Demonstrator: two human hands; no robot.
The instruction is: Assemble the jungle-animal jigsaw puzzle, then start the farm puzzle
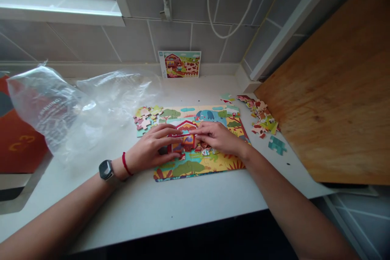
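Note:
A finished-looking animal jigsaw in yellow and green lies on the white counter. On top of it sits a smaller joined group of red barn puzzle pieces. My left hand rests over the barn's left side, fingers stretched out and thumb apart along the lower edge. From the right, my right hand pinches at the barn's right edge, seemingly on a puzzle piece mostly hidden by the fingers. Just below those fingertips are pieces with a brown figure.
Loose puzzle pieces are heaped at the jigsaw's upper left; more pieces lie right, beside a leaning wooden board. A farm picture card stands against the wall. A clear plastic bag and an orange box occupy the left.

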